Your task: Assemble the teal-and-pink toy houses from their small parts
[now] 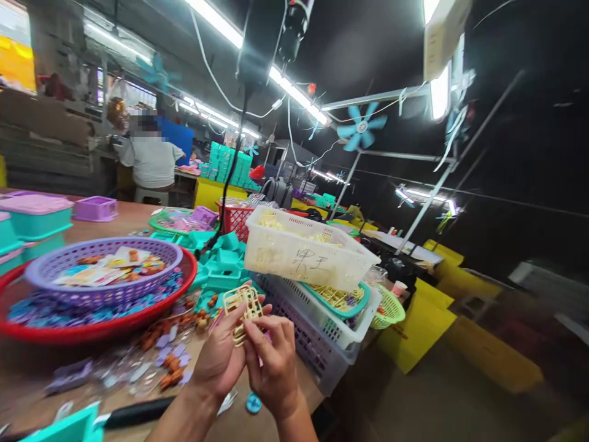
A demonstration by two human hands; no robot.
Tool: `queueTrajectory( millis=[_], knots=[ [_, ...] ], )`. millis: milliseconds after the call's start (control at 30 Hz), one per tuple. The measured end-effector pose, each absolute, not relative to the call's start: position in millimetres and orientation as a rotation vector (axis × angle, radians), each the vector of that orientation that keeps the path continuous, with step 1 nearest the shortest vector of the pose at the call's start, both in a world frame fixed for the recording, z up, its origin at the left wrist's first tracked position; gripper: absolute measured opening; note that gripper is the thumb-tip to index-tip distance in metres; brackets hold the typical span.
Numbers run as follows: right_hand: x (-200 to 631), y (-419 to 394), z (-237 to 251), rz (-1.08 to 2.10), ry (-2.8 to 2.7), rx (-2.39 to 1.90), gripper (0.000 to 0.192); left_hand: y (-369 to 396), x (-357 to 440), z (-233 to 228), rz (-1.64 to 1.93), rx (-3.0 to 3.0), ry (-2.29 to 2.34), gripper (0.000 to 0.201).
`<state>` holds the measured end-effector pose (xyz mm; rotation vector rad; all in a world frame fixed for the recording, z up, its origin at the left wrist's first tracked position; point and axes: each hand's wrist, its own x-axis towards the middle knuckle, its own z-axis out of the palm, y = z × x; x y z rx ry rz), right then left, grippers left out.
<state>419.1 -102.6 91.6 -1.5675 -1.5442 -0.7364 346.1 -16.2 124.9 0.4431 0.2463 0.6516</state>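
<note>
Two bare hands show at the bottom of the picture, the left hand (pixel 219 362) and the right hand (pixel 275 368). Both arms are bare up to the edge of the picture. No sleeves, gloves, rings or watch show. The fingers are slim, with short, plain nails.

Dim workshop, fluorescent tube lights (pixel 299 95) overhead, blue fan (pixel 361 127), wooden table (pixel 27 368), concrete floor (pixel 437 405)

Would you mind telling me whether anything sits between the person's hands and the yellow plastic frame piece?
Nothing visible does: the left hand and right hand both already grip the yellow plastic frame directly, raised above the table.
</note>
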Motion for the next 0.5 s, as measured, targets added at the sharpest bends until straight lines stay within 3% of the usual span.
queueTrajectory(
  millis=[133,267,333,400,500],
  knots=[
    [435,-116,134,-0.752,-1.625,-1.536,0.032,-20,363,148,0.634,0.483,0.173,0.048],
    [493,-117,216,-0.776,-1.601,-1.55,0.018,-15,400,197,0.721,0.567,-0.071,0.053],
    [541,-106,262,-0.82,-1.448,-1.872,0.024,-10,425,226,0.81,0.62,-0.16,0.053],
    [594,-92,298,-0.735,-1.375,-2.522,0.032,-4,451,249,0.891,0.651,-0.198,0.052],
    [660,-77,320,-0.532,-1.337,-2.827,0.023,0,480,268,0.932,0.627,-0.122,0.048]
  ],
)
